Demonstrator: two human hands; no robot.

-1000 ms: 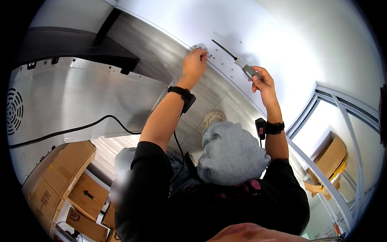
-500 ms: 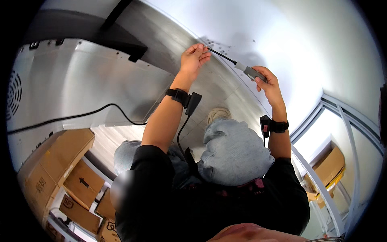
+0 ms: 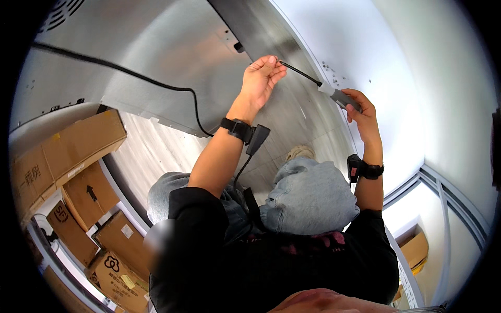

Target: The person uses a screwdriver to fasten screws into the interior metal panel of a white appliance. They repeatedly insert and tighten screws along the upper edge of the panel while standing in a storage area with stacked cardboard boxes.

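A screwdriver (image 3: 300, 72) with a grey handle and a thin black shaft points up and to the left. My right hand (image 3: 364, 115) is closed round its handle. At the shaft's tip, the thumb and fingers of my left hand (image 3: 258, 82) are pinched together. Whatever they hold there is too small to make out. Several small screw-like pieces (image 3: 330, 69) lie on the white surface (image 3: 386, 57) beyond the screwdriver.
On the left stands a large metal panel (image 3: 151, 44) with a black cable (image 3: 141, 77) running across it. Cardboard boxes (image 3: 88, 151) fill a rack at lower left. A grey metal frame (image 3: 443, 195) and another box (image 3: 415, 250) are at right. Wood-look floor (image 3: 141, 135) shows below me.
The view has turned, so the metal panel and the small pieces sit differently in it. Both hands appear slightly further right, keeping the same hold, with the screwdriver tip still at my left fingers.
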